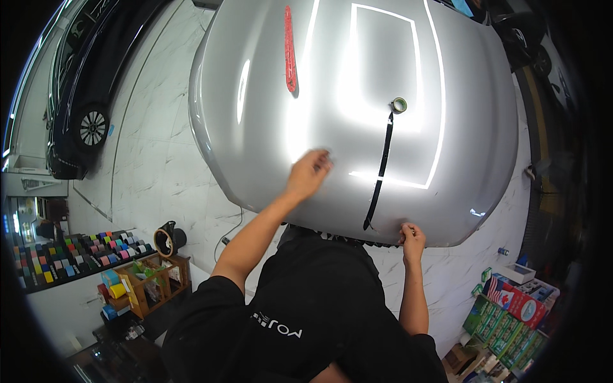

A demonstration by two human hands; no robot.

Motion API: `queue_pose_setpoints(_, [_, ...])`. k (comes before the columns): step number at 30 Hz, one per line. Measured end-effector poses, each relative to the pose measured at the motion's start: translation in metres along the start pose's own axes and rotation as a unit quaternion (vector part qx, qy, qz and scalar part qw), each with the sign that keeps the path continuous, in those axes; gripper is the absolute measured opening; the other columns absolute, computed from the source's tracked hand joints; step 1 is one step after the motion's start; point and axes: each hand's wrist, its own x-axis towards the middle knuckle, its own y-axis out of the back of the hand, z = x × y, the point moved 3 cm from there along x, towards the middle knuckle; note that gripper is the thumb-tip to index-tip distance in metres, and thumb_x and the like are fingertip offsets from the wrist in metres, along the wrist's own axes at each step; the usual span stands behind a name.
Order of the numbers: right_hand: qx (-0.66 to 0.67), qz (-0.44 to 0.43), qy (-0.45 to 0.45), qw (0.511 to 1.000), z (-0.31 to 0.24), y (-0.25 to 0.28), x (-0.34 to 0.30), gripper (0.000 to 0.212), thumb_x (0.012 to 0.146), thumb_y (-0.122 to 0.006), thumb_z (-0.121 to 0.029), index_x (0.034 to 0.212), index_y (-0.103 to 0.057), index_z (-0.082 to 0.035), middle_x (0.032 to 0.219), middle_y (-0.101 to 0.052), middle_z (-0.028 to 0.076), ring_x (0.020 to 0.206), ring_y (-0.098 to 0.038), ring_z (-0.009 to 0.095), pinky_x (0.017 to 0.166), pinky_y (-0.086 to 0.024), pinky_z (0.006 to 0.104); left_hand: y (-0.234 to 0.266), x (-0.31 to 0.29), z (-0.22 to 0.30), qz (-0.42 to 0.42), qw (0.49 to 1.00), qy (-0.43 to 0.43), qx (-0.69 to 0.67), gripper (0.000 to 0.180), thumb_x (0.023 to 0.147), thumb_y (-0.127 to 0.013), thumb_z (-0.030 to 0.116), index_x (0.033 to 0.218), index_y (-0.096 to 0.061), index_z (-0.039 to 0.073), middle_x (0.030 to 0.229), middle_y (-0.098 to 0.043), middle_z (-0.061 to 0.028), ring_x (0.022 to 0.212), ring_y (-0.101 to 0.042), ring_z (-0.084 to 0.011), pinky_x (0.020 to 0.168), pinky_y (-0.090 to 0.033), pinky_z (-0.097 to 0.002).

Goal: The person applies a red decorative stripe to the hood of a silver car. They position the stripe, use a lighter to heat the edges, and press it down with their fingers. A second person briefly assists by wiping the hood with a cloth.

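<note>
A silver car hood (255,159) spreads out in front of me. My left hand (311,172) hovers over its near left part, fingers pinched together and slightly blurred; whatever is between them is too small to name. At the hood's near edge, my right hand (412,237) has thumb and fingers pressed together, and I cannot make out what they grip. Left of that hand, a long narrow black strip (381,169) lies on the hood, its far end beside a small roll of tape (399,105). Farther off on the left lies a narrow red strip (290,51).
A dark car (96,83) stands at the far left. Lower left are a rack of colour samples (83,258), a wooden cart (153,287) and a black roll (169,239). Stacked green and red boxes (511,313) sit at the lower right on the marbled floor (159,140).
</note>
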Motion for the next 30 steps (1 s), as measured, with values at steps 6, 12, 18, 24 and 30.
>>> queue_pose_setpoints(6, [-0.054,0.110,0.063,0.990,-0.009,0.004,0.023,0.020,0.104,-0.079,-0.020,0.109,-0.077,-0.001,0.085,-0.068,-0.002,0.075,-0.058,0.008,0.068,-0.050,0.0278,0.103,0.124,-0.029,0.200,0.970,-0.037,0.134,0.063,0.096,-0.085,0.024,0.147,-0.058,0.000,0.145,-0.063,-0.0193,0.124,-0.068,-0.0331,0.097,-0.059,-0.0445])
queue_pose_setpoints(12, [-0.139,0.247,0.173,0.943,-0.043,0.017,0.058,0.032,0.097,-0.084,-0.025,0.113,-0.075,0.001,0.083,-0.068,0.002,0.076,-0.061,0.014,0.073,-0.053,0.0342,0.093,0.179,-0.013,0.148,0.965,-0.005,0.217,0.097,0.089,-0.093,0.032,0.166,-0.041,0.003,0.163,-0.050,-0.0225,0.143,-0.057,-0.0407,0.119,-0.048,-0.0513])
queue_pose_setpoints(18, [-0.185,0.261,0.137,0.938,-0.065,0.028,0.081,0.039,0.094,-0.085,-0.024,0.122,-0.070,-0.002,0.079,-0.065,0.003,0.073,-0.063,0.018,0.072,-0.054,0.0365,0.077,0.207,-0.032,0.177,0.964,-0.050,0.190,0.078,0.092,-0.087,0.023,0.159,-0.053,0.000,0.148,-0.067,-0.0229,0.132,-0.066,-0.0385,0.113,-0.052,-0.0490])
queue_pose_setpoints(24, [-0.140,0.246,0.155,0.946,-0.075,0.021,0.071,0.035,0.096,-0.085,-0.019,0.125,-0.073,-0.004,0.084,-0.070,0.004,0.076,-0.065,0.015,0.074,-0.055,0.0337,0.085,0.211,-0.042,0.169,0.983,-0.064,-0.040,0.063,0.100,-0.081,0.010,0.156,-0.054,-0.005,0.140,-0.070,-0.0167,0.116,-0.073,-0.0225,0.099,-0.058,-0.0340])
queue_pose_setpoints(30, [-0.135,0.253,0.180,0.941,-0.068,0.026,0.072,0.031,0.097,-0.082,-0.018,0.124,-0.078,-0.004,0.102,-0.075,0.009,0.087,-0.070,0.022,0.084,-0.058,0.0365,0.056,0.168,-0.011,0.141,0.966,-0.019,-0.215,0.058,0.102,-0.079,0.005,0.153,-0.053,-0.008,0.146,-0.066,-0.0170,0.122,-0.070,-0.0206,0.104,-0.056,-0.0320])
